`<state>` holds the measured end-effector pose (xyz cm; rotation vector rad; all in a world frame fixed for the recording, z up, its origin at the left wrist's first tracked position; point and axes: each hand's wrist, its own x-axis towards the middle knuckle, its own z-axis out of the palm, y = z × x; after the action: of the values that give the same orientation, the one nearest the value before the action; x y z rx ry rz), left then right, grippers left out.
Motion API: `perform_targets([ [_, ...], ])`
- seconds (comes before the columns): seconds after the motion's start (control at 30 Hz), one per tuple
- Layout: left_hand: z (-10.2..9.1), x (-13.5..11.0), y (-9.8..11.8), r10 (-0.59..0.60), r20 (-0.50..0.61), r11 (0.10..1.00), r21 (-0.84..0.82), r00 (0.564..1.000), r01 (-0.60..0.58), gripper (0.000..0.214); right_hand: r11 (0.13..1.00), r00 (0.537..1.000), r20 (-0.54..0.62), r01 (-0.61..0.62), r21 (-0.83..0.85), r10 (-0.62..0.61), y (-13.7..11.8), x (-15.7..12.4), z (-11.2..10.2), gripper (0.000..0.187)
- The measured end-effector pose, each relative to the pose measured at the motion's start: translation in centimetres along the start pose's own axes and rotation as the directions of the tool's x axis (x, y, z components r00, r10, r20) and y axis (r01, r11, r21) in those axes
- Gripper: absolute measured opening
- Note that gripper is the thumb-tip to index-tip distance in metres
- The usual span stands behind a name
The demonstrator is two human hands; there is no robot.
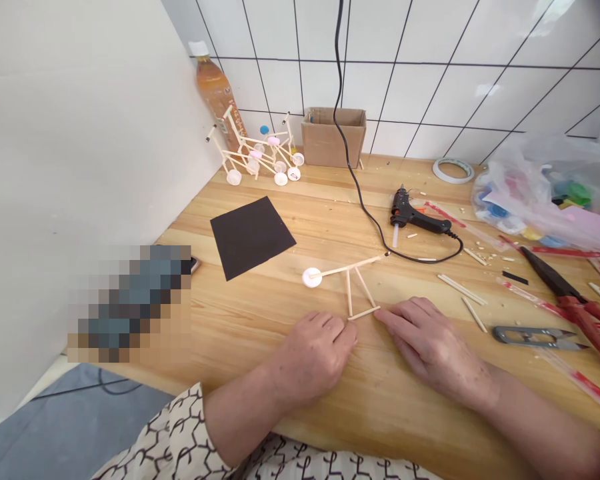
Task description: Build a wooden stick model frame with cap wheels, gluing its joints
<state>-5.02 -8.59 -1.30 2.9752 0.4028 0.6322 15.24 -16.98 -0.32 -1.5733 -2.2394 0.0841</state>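
Note:
A small frame of thin wooden sticks (pixel 349 293) lies on the wooden table in front of me. Its long stick carries a white round disc (pixel 312 277) at the left end and a dark tip at the right end. Two sticks run from it down to a short crosspiece (pixel 364 313). My left hand (pixel 317 350) is closed, with thumb and forefinger at the crosspiece's left end. At the other end, the fingertips of my right hand (pixel 433 350) pinch the stick, partly hidden by the fingers.
Beyond lie a black square sheet (pixel 253 237), a glue gun (pixel 413 215) with its cable, and loose sticks (pixel 461 290). Thread snips (pixel 535 337) and pliers (pixel 565 293) are on the right. Several stick models (pixel 255 157) stand at the back near a bottle (pixel 215 90) and cardboard box (pixel 334 143).

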Motion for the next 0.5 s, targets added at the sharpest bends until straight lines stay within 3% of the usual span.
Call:
perform_targets([
  [0.5, 0.04, -0.04, 0.0, -0.006, 0.022, 1.0, 0.002, 1.0, 0.006, 0.014, 1.0, 1.0, 0.013, 0.02, -0.009, -0.02, 0.17, -0.03, 0.05, 0.026],
])
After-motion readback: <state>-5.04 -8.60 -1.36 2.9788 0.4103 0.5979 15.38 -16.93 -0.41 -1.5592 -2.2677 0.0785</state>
